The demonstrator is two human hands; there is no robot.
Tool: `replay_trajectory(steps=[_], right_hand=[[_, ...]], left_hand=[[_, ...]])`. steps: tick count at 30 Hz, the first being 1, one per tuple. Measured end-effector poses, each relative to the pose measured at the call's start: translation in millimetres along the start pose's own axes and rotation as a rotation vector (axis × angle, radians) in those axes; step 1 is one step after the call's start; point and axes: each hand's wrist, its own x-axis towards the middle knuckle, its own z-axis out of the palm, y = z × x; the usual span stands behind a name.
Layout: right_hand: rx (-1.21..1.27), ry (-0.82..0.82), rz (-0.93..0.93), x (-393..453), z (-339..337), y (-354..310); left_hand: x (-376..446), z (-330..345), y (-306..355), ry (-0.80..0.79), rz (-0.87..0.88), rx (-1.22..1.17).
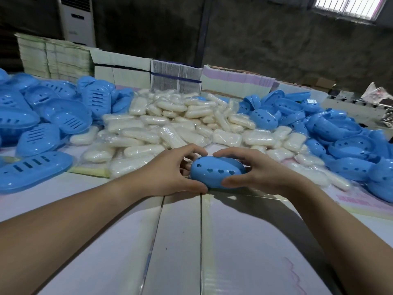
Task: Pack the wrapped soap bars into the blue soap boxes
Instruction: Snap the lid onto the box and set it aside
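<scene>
Both my hands, left and right, grip curled round 1 blue soap box near the desk edge; uneven squeeze risks the lid popping askew.

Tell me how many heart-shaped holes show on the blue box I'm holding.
4, in a row across the top of the box, running from beside the left hand toward the right hand. More may be hidden under the fingers or on the far side.
</scene>
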Motion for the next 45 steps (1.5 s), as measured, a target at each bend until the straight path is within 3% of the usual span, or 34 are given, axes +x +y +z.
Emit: replay_trajectory(steps=[11,22,31,45], right_hand=[[0.043,0.052,0.043,-1.6,-0.4,-0.9],[-0.145,0.093,0.051,-2.8,12.2,-12.4],[-0.016,0.141,0.009,-9.1,24.7,-3.4],[-0.087,0.073,-0.019,-13.4,31.7,-6.4]], left_hand=[[3.5,-0.3,-2.8,-0.042,-0.012,0.073],[2.7,-3.9,1.5,-0.086,-0.028,0.076],[1.3,-2.6,6.8,-0.103,-0.063,0.044],[-1.0,-2.1,6.4,-0.126,-0.053,0.036]])
